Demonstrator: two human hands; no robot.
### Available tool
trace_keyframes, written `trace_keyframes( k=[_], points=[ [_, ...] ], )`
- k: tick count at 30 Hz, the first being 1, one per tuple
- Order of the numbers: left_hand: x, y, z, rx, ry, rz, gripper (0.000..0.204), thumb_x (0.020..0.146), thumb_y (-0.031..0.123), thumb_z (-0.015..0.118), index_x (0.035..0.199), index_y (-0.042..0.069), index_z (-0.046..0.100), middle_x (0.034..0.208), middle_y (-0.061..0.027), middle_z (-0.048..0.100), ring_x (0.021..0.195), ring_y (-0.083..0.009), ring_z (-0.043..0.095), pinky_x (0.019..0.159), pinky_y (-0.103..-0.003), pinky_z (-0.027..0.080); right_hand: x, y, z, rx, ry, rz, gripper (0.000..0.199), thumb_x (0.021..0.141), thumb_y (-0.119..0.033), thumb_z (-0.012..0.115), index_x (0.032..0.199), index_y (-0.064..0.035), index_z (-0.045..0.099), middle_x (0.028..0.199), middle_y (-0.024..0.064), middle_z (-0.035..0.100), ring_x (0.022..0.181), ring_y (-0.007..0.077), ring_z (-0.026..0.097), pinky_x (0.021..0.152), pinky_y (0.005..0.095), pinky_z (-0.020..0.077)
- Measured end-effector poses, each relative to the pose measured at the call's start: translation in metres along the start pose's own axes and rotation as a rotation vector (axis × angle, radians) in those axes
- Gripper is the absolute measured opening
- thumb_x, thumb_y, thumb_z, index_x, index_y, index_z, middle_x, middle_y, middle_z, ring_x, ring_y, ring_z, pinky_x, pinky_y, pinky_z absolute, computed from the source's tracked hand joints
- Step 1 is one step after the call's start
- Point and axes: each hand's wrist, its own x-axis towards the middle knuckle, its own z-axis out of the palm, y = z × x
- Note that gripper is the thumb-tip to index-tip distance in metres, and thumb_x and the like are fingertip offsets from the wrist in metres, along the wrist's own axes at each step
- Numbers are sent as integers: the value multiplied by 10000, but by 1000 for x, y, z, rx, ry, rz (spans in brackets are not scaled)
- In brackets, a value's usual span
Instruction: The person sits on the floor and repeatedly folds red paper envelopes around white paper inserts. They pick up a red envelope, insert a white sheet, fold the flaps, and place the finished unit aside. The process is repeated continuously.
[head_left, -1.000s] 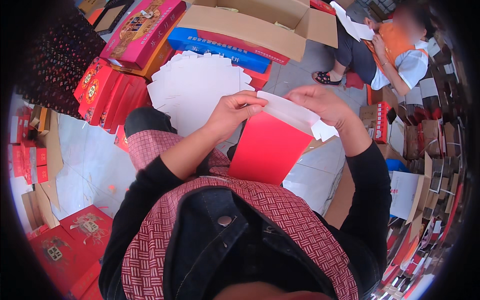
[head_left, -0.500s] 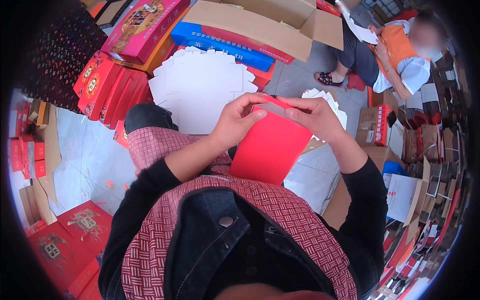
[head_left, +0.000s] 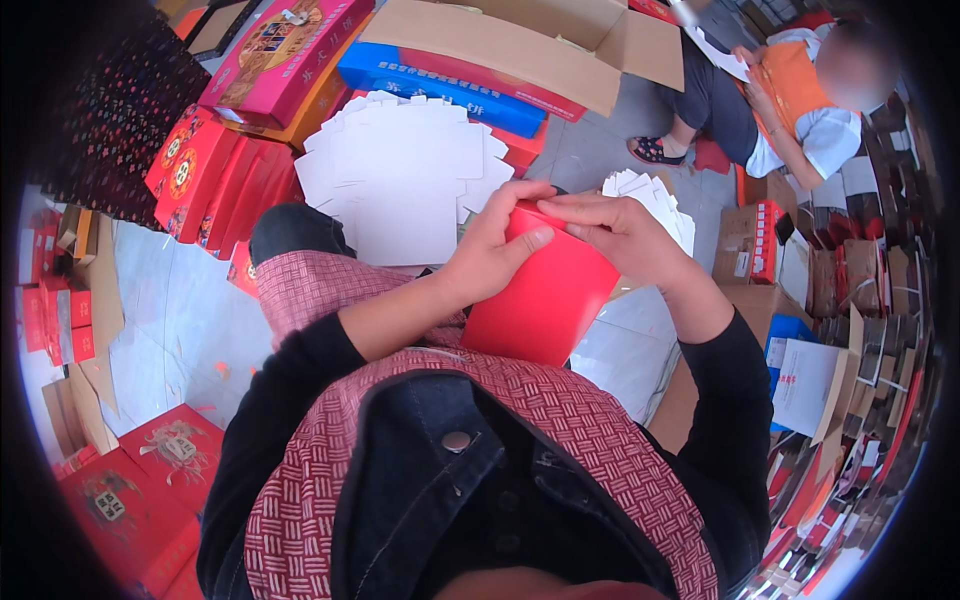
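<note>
A red paper box (head_left: 545, 305) stands tilted over my lap, its far end between my two hands. My left hand (head_left: 497, 250) is closed round the far left corner, thumb on the near red face. Over the far right edge bends my right hand (head_left: 632, 235), its fingers pressing on the end flap. Just beyond lies a stack of white die-cut card blanks (head_left: 385, 190). More white blanks (head_left: 655, 205) are beyond my right hand.
An open brown carton (head_left: 500, 45) sits on blue and red boxes ahead. Red gift boxes (head_left: 190, 180) stand far left, others (head_left: 130, 500) near left. A seated person in an orange vest (head_left: 785, 90) holds white card at far right. Cartons and stacked card (head_left: 860, 300) line the right.
The pale opening at the box's far end is now covered by red card. My right fingers have moved left across that end, and my left thumb has shifted right.
</note>
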Motion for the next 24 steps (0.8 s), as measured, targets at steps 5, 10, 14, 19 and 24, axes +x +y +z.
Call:
trace_keyframes(
  k=[5,10,14,19,24],
  points=[
    [1,-5,-3,19,49,-16,193,880,39,515,1065,21,569,1129,-85,543,1064,-172,518,929,-284,404,-15,9,-14,536,379,244,217,862,-49,574,1063,-4,640,1056,88,649,940,155,608,838,273,470],
    [2,-2,-6,25,18,-54,195,886,57,521,1074,19,561,1133,-86,542,1061,-171,517,931,-281,402,-49,35,14,750,580,166,179,824,-44,634,980,42,645,948,113,656,863,156,618,808,258,491],
    [2,-5,-4,37,20,-83,194,889,58,517,1075,19,555,1127,-84,541,1061,-170,512,932,-277,400,-45,36,37,780,817,158,127,828,-22,631,932,50,645,891,103,662,778,128,615,734,239,506],
    [0,-5,-2,-13,34,-81,188,862,50,536,1048,26,548,1113,-97,542,1083,-218,508,952,-301,377,-44,33,51,626,936,122,98,842,-25,619,910,40,648,900,92,663,777,99,602,711,222,492],
    [-2,-3,3,-3,67,-87,197,839,52,563,1034,32,541,1103,-109,539,1093,-240,502,970,-320,361,-46,25,60,281,900,79,95,841,-14,604,915,39,633,929,104,663,892,167,612,805,272,477]
  ],
)
